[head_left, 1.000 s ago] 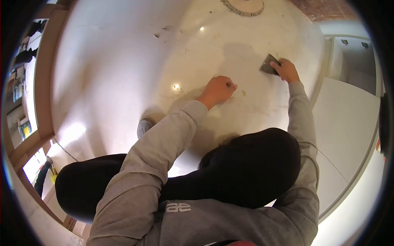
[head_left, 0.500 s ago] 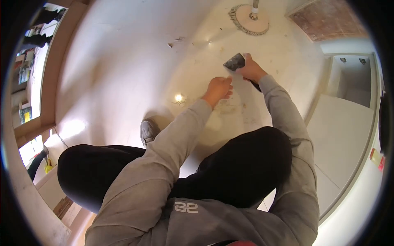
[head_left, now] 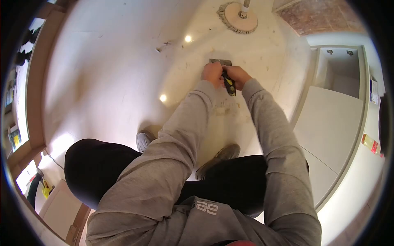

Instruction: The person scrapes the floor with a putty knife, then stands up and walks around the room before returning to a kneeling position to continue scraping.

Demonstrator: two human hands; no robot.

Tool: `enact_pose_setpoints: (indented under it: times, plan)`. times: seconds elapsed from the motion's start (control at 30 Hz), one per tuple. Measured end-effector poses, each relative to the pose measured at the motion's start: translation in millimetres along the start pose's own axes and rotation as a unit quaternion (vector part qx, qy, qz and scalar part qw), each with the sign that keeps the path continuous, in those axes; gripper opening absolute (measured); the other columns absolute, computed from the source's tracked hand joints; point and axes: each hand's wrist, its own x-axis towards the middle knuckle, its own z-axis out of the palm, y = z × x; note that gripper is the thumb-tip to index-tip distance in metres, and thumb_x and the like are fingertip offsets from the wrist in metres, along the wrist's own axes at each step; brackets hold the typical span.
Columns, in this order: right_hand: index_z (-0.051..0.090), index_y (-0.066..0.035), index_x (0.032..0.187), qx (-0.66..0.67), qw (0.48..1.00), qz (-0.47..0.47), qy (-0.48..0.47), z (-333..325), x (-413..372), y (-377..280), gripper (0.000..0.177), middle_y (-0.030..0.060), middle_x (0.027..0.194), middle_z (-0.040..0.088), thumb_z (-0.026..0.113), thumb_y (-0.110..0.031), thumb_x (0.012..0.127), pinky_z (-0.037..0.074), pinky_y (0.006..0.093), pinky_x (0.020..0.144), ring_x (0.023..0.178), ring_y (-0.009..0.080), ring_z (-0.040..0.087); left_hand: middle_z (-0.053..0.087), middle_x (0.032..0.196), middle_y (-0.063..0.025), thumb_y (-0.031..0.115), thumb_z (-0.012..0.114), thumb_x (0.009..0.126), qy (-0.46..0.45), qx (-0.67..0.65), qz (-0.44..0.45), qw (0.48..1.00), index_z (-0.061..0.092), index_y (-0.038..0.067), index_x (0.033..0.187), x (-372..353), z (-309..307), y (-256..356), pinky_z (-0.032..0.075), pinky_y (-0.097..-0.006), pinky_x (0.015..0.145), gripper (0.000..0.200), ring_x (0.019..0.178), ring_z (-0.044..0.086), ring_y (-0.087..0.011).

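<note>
A scraper with a wide dark blade and a black-and-yellow handle is held low over the pale floor, its blade pointing away from me. My right hand is closed around the upper handle near the blade. From the other side my left hand presses against the tool, fingers curled at the blade's base. Whether the blade edge touches the floor is hard to tell. Brownish residue marks the floor just below the handle, nearer to my shoes.
A round mop head with a pole rests on the floor ahead. Small debris lies left of the scraper. White cabinets with an open compartment line the right side. A brown-framed opening is at the left.
The scraper has swung from my right hand's side toward the middle, and its handle now shows. My left hand has moved up from beside it onto the tool.
</note>
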Motion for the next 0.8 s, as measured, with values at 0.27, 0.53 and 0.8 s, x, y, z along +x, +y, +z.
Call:
enact_pose_setpoints:
  times: [0.27,0.53,0.8]
  plan:
    - [0.056,-0.001,0.089,-0.006,0.996,-0.043,0.075,17,18,3,0.035,0.0082,0.064,0.058,0.043,-0.031,0.103,0.048,0.0321,0.044,0.045,0.0193,0.053,0.062,0.063,-0.0131,0.014,0.046,0.088,0.001,-0.369,-0.387,0.845,0.061,-0.003,0.075,20,-12,12,0.05,-0.0396,0.051,0.026,0.052,0.062,-0.0258]
    - [0.058,0.002,0.083,0.023,0.997,-0.061,0.035,1,73,-13,0.024,0.0129,0.065,0.058,0.046,-0.017,0.092,0.048,0.0374,0.046,0.05,0.024,0.057,0.061,0.058,-0.0119,0.012,0.049,0.087,0.006,-0.438,-0.421,0.794,0.062,-0.003,0.065,59,-29,9,0.047,-0.0361,0.043,0.03,0.043,0.057,-0.0216]
    - [0.059,-0.001,0.084,0.035,0.997,-0.055,0.032,0,69,-29,0.025,0.0098,0.068,0.06,0.045,-0.019,0.094,0.048,0.0349,0.046,0.05,0.0197,0.056,0.057,0.057,-0.0126,0.015,0.051,0.083,-0.041,-0.249,-0.217,0.943,0.059,-0.003,0.065,66,-24,-3,0.042,-0.0369,0.042,0.026,0.045,0.055,-0.0222]
